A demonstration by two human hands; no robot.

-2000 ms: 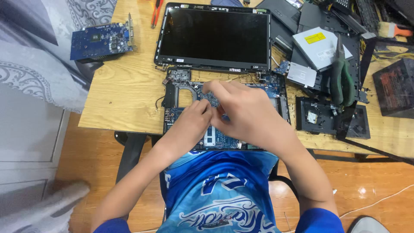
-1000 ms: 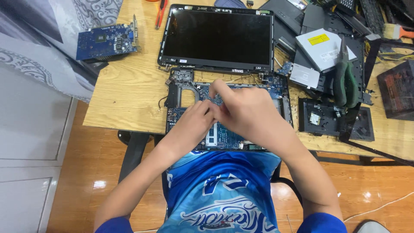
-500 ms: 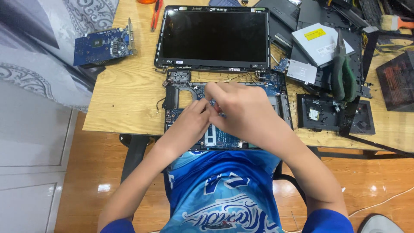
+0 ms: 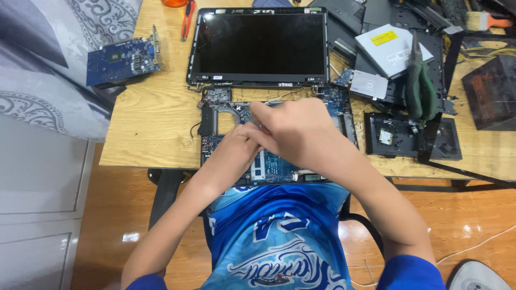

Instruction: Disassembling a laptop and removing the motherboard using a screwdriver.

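Note:
An opened laptop base with its blue motherboard (image 4: 274, 167) exposed lies at the near edge of a wooden table (image 4: 150, 123). Its dark screen (image 4: 260, 45) lies flat behind it. My left hand (image 4: 234, 150) rests on the board's middle with its fingers curled. My right hand (image 4: 298, 131) covers the board's right half, the index finger stretched toward the upper left. The fingertips of both hands meet at one spot on the board. Whatever they pinch there is hidden.
A blue circuit card (image 4: 121, 59) lies at the table's left, beside grey patterned cloth (image 4: 48, 64). Red-handled pliers (image 4: 186, 16) lie at the back. On the right are a silver optical drive (image 4: 392, 48), green-handled pliers (image 4: 419, 88), black laptop panels (image 4: 408, 137) and a brush (image 4: 486, 21).
Both hands stay over the same spot on the motherboard with only small finger shifts. The view sways slightly.

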